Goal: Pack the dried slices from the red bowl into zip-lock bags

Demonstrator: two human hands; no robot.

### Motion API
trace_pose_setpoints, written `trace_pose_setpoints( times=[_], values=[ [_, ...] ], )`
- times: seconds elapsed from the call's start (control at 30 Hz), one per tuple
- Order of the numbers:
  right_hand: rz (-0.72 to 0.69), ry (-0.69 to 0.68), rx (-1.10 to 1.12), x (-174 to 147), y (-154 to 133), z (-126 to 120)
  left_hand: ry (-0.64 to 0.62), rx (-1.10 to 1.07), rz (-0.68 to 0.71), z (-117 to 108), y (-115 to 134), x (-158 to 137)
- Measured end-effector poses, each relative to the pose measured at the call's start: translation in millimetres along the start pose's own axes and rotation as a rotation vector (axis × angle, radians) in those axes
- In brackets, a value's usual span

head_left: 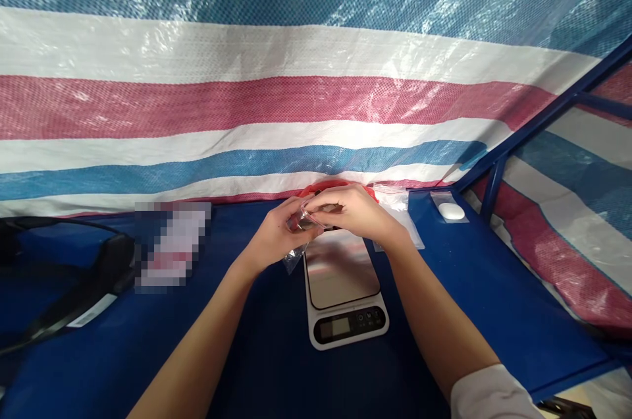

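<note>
Going left to right: some black straps (106, 267) sit at the edge of the blue tabletop (266, 346), then a blurred-out patch I can't make out. Next up, the left hand (276, 231), fingers clamped on a small clear bag (295, 257), which is up around the far end of the scale (344, 274). Can't really tell what's in it. The right hand (353, 208) looks to have its fingertips pinched on the same bag's edge.

For this bit, I'd let the left fingers just anchor the bag and have the right do the fiddly work, small even tugs, since thin plastic probably creases or rips if yanked. Keep wrists off the plate too. Behind the hands there's red plastic (340, 184), then flat bags (402, 224), then a white oval thing (451, 211).
</note>
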State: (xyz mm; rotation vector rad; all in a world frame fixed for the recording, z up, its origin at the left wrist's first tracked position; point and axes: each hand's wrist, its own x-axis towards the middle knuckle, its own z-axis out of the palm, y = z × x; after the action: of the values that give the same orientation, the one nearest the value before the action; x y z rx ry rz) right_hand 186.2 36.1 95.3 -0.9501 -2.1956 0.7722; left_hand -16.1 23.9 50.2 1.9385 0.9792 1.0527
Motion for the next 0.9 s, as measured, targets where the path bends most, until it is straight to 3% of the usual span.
trace_pose_setpoints(
  times=[0.23,0.37,0.53,0.7,0.9],
  values=[
    [0.038,0.140,0.113,-7.6,23.3,-22.4,0.050,-0.019,-0.074,-5.6,-6.5,-0.2],
    [0.121,0.197,-0.025,-12.4,52.3,-34.4,0.094,-0.036,-0.124,-13.4,-6.2,-0.4],
    [0.244,0.078,-0.357,-8.7,72.5,-28.4,0.089,-0.067,-0.193,-20.9,-4.9,-1.3],
    [0.324,-0.037,-0.702,1.6,66.1,-11.9,0.087,-0.089,-0.175,-19.8,-4.3,-0.7],
    [0.446,-0.100,-0.850,12.2,60.0,0.2,0.076,-0.097,-0.157,-18.8,-2.4,0.6]
  ],
)
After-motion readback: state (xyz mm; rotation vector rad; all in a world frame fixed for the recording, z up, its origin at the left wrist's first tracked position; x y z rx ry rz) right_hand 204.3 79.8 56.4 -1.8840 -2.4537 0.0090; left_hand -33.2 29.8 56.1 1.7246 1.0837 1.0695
